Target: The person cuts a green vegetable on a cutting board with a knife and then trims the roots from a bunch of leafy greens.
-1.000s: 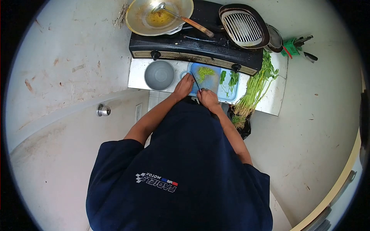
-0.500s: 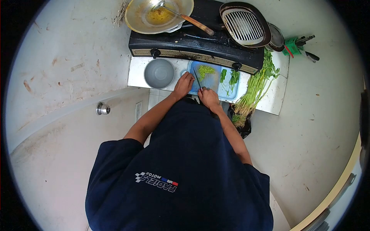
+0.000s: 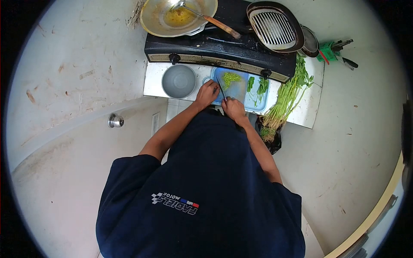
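Note:
In the head view my right hand [image 3: 233,107] is closed around the handle of a knife [image 3: 220,86]. Its thin dark blade points away from me over the blue cutting board [image 3: 236,91]. Just left of the blade my left hand [image 3: 208,93] rests at the board's left edge with curled fingers. Whatever lies under those fingertips is hidden. Beyond the blade sits a small heap of chopped green stalks [image 3: 231,79]. Loose green leaves [image 3: 261,87] lie on the light blue right-hand part, beside the board.
A grey bowl [image 3: 179,81] stands left of the board. Behind is a black stove [image 3: 219,51] bearing a wok [image 3: 150,19] with a ladle [image 3: 208,18], and a grill pan [image 3: 296,32]. Rooted leafy stalks [image 3: 286,96] lie at the right. A green basket [image 3: 328,52] holds utensils.
The whole view has shifted very slightly. Both hands and the knife keep nearly the same place over the board.

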A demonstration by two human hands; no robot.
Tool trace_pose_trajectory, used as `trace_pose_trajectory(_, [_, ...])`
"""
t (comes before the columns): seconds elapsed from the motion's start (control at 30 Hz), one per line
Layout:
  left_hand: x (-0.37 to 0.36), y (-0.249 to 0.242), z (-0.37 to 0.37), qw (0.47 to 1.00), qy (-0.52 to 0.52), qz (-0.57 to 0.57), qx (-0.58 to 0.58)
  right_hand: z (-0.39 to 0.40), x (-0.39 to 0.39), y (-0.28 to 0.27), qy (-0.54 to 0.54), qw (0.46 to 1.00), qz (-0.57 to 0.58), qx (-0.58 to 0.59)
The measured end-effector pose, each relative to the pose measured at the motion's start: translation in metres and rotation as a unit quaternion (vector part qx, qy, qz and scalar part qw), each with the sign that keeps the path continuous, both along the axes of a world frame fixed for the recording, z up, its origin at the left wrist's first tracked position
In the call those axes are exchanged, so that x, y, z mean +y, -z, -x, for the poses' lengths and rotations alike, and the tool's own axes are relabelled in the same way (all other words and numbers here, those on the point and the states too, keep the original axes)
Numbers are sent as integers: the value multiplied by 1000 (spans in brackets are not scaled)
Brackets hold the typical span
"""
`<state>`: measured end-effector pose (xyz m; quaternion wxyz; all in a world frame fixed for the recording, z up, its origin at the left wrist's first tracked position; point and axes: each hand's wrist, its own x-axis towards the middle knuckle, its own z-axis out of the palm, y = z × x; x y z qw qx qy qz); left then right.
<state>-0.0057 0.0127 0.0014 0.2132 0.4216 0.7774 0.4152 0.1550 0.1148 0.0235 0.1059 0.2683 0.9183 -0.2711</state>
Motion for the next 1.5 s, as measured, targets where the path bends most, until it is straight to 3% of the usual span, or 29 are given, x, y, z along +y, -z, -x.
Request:
trace_pose_trajectory(0.63, [4, -2, -1, 999, 7, 11, 51, -7, 6, -8, 3, 999, 9, -34])
trace_pose_trajectory(1.03, [2, -3, 1, 1000, -3, 24, -9, -5, 6, -18, -8, 999, 33, -32])
trace_pose_trajectory(1.5, [-4, 5, 8, 999, 10, 8, -38, -12, 12, 3, 1, 999, -35, 3])
